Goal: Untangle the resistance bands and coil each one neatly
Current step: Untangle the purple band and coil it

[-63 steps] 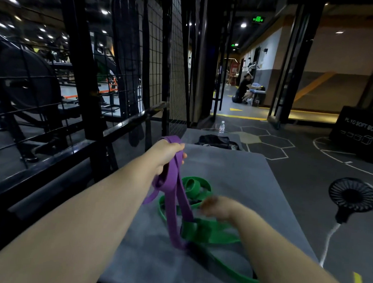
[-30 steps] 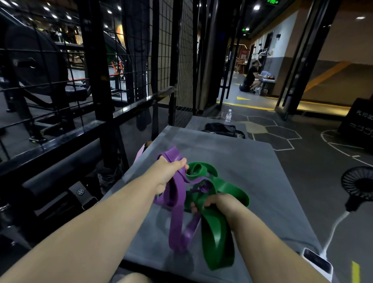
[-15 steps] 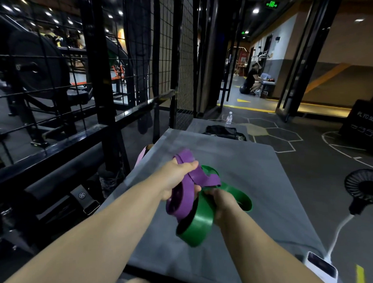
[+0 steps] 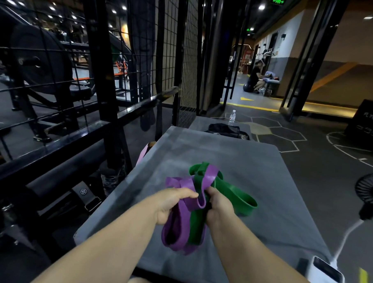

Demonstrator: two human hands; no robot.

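Over a grey padded bench (image 4: 255, 165) in a dim gym, I see my left hand (image 4: 172, 205) clenched on the purple band (image 4: 177, 228) and right hand (image 4: 219, 207) on the green band (image 4: 239, 193), both bands tangled, so separating their loops likely comes next.

The fingertips of the left hand (image 4: 171, 202) and right hand (image 4: 218, 207) are buried in the tangle, so where the purple band (image 4: 177, 230) crosses the green band (image 4: 238, 195) cannot be told. At 5 o'clock, the white power bank (image 4: 327, 278) hides the tabletop (image 4: 234, 152) corner.
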